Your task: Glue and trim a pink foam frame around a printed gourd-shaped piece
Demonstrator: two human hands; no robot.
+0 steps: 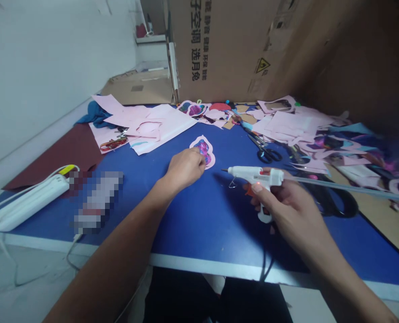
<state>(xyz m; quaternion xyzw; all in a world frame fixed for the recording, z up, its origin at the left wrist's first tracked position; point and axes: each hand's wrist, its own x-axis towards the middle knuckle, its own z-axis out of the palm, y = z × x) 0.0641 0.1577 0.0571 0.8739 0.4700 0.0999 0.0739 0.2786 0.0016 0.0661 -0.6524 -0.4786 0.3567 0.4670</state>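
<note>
My right hand (288,204) grips a white hot glue gun (255,177) by its handle, nozzle pointing left, with a long clear glue stick (347,187) trailing out to the right. My left hand (185,168) rests with curled fingers on the blue table (199,220), its fingertips pinching the near edge of a pink paper cut-out with a purple and blue picture (204,150). The gun's tip hangs a little to the right of that cut-out, not touching it.
Black scissors (265,149) lie behind the gun. Pink paper sheets (152,125) and many coloured scraps (320,139) crowd the back and right. A white power strip (27,202) sits at the left edge. A big cardboard box (253,45) stands behind.
</note>
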